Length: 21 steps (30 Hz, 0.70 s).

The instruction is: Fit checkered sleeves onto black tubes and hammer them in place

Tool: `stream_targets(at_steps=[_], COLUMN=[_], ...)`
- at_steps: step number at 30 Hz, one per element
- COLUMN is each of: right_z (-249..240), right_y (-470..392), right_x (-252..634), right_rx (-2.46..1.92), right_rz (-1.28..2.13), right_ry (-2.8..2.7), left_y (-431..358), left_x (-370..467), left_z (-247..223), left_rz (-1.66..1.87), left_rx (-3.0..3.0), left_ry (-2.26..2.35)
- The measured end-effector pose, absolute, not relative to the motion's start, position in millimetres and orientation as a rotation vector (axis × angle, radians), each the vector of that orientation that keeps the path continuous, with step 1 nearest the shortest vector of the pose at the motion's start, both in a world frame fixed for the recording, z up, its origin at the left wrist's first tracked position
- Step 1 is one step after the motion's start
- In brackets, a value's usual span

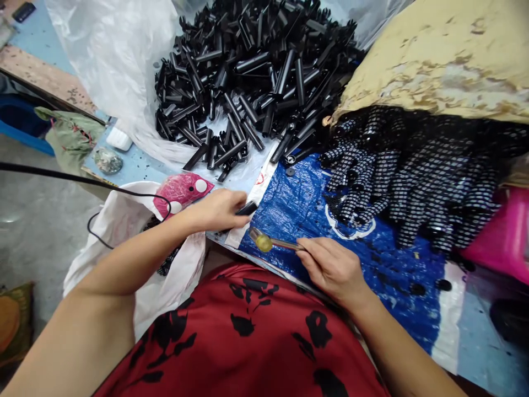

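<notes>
My left hand is closed around a short black plastic piece, whose end sticks out past the thumb, over the table's near edge. My right hand grips a thin-shafted tool with a translucent yellow end. That yellow end points left, a little below and apart from the black piece. Under both lies a blue woven plastic sheet with white edges. Beyond the hands rises a large heap of black plastic tubes, some with pronged ends.
At right, several dotted black cylinders spill from a worn yellowish sack. A pink container stands beside them. Left of me are a white bag, a pink packet and a black cable. Clear plastic surrounds the heap.
</notes>
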State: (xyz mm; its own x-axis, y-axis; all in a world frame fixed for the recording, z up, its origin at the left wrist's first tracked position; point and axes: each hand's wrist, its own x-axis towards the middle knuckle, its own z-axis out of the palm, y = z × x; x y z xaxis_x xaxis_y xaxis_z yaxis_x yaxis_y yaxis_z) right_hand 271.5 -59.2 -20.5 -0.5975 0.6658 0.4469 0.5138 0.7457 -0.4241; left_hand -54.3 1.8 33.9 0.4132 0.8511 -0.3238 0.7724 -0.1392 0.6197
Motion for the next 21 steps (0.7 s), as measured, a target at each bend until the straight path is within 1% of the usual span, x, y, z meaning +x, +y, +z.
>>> stream_targets(at_steps=[2,3,5,6,8,10,11,13,15,19,21], right_z=[-28,-33,-40,-43,-43,-37,-33,-24,-19,-19,-24], right_y=[-63,-65,-67,-67,-65,-63,-63,-64,-64,-57,-49], right_x=[284,288,289,287,280,273,273,279,297,356,380], right_rx=[-0.993,-1.036,-1.085,-1.090,-1.091,-1.096,-1.097,-1.108,-1.168,-1.582,-1.815], right_rz=[0.258,0.226,0.201,0.209,0.232,0.237,0.233,0.230,0.185,-0.199,-0.313], right_ry=[-2.358,-2.360,-2.355,-2.355,-2.364,-2.385,-2.385,-2.344,-2.238,-1.861,-1.747], left_y=[-14,-22,-31,-31,-18,9,25,56,77,89,88], left_x=[-96,-112,-127,-125,-107,-84,-74,-59,-53,-55,-55], left_z=[63,77,95,97,88,65,53,33,23,19,22], left_rz=[-0.070,-0.161,-0.216,-0.175,0.012,0.217,0.245,0.128,-0.041,-0.171,-0.183], left_rx=[1.852,1.792,1.739,1.759,1.896,2.065,2.103,2.121,2.113,2.187,2.195], left_ry=[1.140,1.117,1.105,1.122,1.253,1.601,1.807,2.070,2.150,2.131,2.151])
